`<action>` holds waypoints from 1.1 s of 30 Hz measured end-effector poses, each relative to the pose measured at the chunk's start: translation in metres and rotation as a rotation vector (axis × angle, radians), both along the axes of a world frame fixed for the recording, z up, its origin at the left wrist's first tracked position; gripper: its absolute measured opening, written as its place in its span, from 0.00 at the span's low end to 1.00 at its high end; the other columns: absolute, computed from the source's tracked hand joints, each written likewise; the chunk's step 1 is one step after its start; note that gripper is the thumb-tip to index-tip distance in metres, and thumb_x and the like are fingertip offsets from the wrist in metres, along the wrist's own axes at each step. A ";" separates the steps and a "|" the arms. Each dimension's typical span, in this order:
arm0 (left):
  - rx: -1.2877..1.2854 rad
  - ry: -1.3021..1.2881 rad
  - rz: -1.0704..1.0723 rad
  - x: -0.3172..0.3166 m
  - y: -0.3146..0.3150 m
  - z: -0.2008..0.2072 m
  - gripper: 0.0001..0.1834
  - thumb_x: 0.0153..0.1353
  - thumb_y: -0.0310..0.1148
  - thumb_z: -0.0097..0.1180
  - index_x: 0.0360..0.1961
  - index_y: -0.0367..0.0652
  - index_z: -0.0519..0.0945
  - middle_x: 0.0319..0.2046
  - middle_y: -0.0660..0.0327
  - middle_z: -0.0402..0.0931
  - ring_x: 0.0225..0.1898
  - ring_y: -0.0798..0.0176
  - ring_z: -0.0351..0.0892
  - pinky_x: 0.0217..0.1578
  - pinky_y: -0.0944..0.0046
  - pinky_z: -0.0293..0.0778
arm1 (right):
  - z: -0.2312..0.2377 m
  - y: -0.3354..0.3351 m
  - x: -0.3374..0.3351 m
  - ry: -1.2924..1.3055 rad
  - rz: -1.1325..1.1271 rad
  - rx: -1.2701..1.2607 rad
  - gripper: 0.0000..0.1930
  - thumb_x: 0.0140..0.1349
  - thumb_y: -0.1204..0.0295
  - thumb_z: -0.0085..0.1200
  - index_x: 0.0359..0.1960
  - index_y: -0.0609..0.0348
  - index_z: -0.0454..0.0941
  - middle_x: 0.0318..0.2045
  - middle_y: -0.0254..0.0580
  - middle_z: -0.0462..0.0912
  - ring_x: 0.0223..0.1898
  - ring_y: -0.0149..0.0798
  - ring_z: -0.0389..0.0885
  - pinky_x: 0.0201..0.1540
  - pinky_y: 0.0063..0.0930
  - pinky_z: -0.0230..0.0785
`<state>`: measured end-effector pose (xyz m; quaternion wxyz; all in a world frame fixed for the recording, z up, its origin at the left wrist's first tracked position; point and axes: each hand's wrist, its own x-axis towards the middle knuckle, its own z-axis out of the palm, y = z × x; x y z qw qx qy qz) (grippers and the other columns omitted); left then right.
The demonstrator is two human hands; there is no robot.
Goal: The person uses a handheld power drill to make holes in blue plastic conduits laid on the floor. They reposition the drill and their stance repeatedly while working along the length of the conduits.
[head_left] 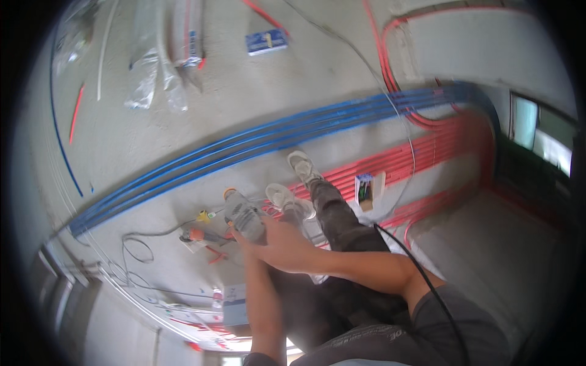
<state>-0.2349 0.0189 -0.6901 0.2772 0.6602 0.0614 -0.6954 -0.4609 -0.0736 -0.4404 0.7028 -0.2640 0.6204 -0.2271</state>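
Observation:
I sit on a concrete floor with my legs stretched out. Both hands meet at a clear plastic bottle with an orange cap, held tilted over my knees. My right hand comes in from the right and wraps the bottle's lower end. My left hand reaches up from below and grips the bottle's underside; the right hand mostly hides it. My white shoes point toward the pipes.
A bundle of blue conduits and red conduits run across the floor. An orange-handled tool, red pliers, a yellow part and a small open box lie nearby. A black cable crosses my right arm.

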 end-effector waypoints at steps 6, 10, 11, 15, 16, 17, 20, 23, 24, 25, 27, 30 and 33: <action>0.076 -0.032 -0.179 0.045 -0.038 -0.017 0.26 0.80 0.51 0.44 0.68 0.44 0.72 0.62 0.56 0.77 0.62 0.52 0.80 0.60 0.49 0.79 | -0.017 -0.030 0.012 0.055 0.092 0.140 0.28 0.68 0.56 0.61 0.57 0.71 0.76 0.49 0.69 0.86 0.55 0.66 0.84 0.59 0.52 0.75; 0.084 0.015 -0.280 0.049 -0.069 -0.038 0.27 0.80 0.51 0.44 0.68 0.44 0.72 0.63 0.56 0.77 0.63 0.52 0.80 0.61 0.49 0.78 | -0.043 -0.032 0.031 0.106 0.009 0.185 0.28 0.68 0.57 0.61 0.57 0.72 0.75 0.55 0.71 0.82 0.59 0.68 0.81 0.62 0.52 0.74; 0.079 0.024 -0.290 0.056 -0.076 -0.045 0.27 0.80 0.52 0.44 0.68 0.44 0.72 0.63 0.56 0.77 0.63 0.52 0.80 0.62 0.49 0.78 | -0.047 -0.036 0.042 0.109 0.004 0.204 0.28 0.68 0.57 0.62 0.57 0.71 0.75 0.56 0.71 0.82 0.60 0.68 0.81 0.62 0.52 0.74; 0.062 0.048 -0.329 0.102 -0.094 -0.055 0.28 0.80 0.52 0.45 0.69 0.44 0.72 0.63 0.56 0.77 0.63 0.51 0.80 0.63 0.49 0.78 | -0.056 -0.048 0.092 0.132 -0.116 0.229 0.29 0.69 0.55 0.61 0.60 0.70 0.75 0.54 0.68 0.84 0.59 0.67 0.82 0.62 0.51 0.74; 0.046 0.039 -0.349 0.111 -0.102 -0.053 0.28 0.80 0.52 0.45 0.69 0.44 0.72 0.63 0.56 0.77 0.64 0.51 0.79 0.63 0.48 0.77 | -0.055 -0.053 0.098 0.093 -0.152 0.238 0.30 0.69 0.54 0.61 0.61 0.69 0.75 0.53 0.68 0.85 0.59 0.67 0.83 0.62 0.51 0.74; 0.056 0.015 -0.348 0.133 -0.097 -0.038 0.28 0.80 0.53 0.45 0.69 0.44 0.71 0.63 0.56 0.77 0.64 0.51 0.79 0.63 0.48 0.77 | -0.052 -0.055 0.107 0.053 -0.186 0.244 0.31 0.70 0.53 0.61 0.62 0.69 0.75 0.53 0.67 0.85 0.58 0.66 0.83 0.62 0.51 0.74; 0.055 0.006 -0.358 0.168 -0.103 -0.021 0.29 0.80 0.53 0.46 0.70 0.44 0.71 0.64 0.56 0.77 0.64 0.51 0.79 0.64 0.48 0.77 | -0.057 -0.058 0.152 0.080 -0.132 0.233 0.32 0.70 0.52 0.61 0.61 0.71 0.74 0.52 0.70 0.86 0.57 0.66 0.84 0.61 0.49 0.75; 0.004 -0.019 -0.370 0.198 -0.124 0.002 0.29 0.79 0.54 0.46 0.70 0.44 0.71 0.64 0.57 0.77 0.65 0.51 0.79 0.65 0.48 0.76 | -0.052 -0.060 0.188 0.083 -0.092 0.135 0.30 0.71 0.52 0.59 0.56 0.72 0.74 0.49 0.70 0.86 0.54 0.66 0.85 0.58 0.50 0.76; -0.013 -0.032 -0.374 0.205 -0.129 0.011 0.30 0.79 0.54 0.46 0.70 0.44 0.71 0.64 0.57 0.77 0.65 0.51 0.79 0.65 0.48 0.76 | -0.050 -0.060 0.196 0.066 -0.095 0.118 0.29 0.71 0.52 0.59 0.55 0.72 0.74 0.48 0.70 0.86 0.53 0.66 0.86 0.58 0.51 0.76; -0.028 -0.040 -0.380 0.210 -0.133 0.021 0.30 0.79 0.54 0.46 0.70 0.44 0.71 0.64 0.57 0.77 0.65 0.51 0.79 0.65 0.48 0.76 | -0.048 -0.061 0.199 0.051 -0.098 0.100 0.29 0.71 0.52 0.59 0.54 0.72 0.75 0.47 0.69 0.86 0.53 0.66 0.86 0.57 0.52 0.76; -0.064 -0.056 -0.390 0.215 -0.141 0.040 0.30 0.79 0.54 0.46 0.71 0.45 0.71 0.65 0.57 0.77 0.65 0.51 0.79 0.66 0.48 0.76 | -0.045 -0.063 0.198 0.015 -0.104 0.073 0.28 0.70 0.53 0.59 0.53 0.71 0.75 0.46 0.68 0.86 0.51 0.66 0.86 0.56 0.52 0.77; -0.147 -0.065 -0.422 0.215 -0.143 0.057 0.31 0.79 0.55 0.47 0.71 0.45 0.71 0.65 0.57 0.77 0.66 0.50 0.78 0.66 0.48 0.75 | -0.028 -0.077 0.164 -0.043 -0.045 0.076 0.25 0.66 0.58 0.60 0.52 0.71 0.75 0.44 0.68 0.87 0.51 0.64 0.87 0.55 0.52 0.77; -0.220 -0.019 -0.465 0.182 -0.130 0.073 0.31 0.79 0.55 0.47 0.72 0.45 0.71 0.65 0.57 0.77 0.66 0.50 0.78 0.67 0.48 0.75 | -0.040 -0.071 0.118 0.009 -0.018 0.021 0.24 0.61 0.62 0.60 0.52 0.70 0.77 0.42 0.66 0.87 0.50 0.62 0.88 0.54 0.51 0.78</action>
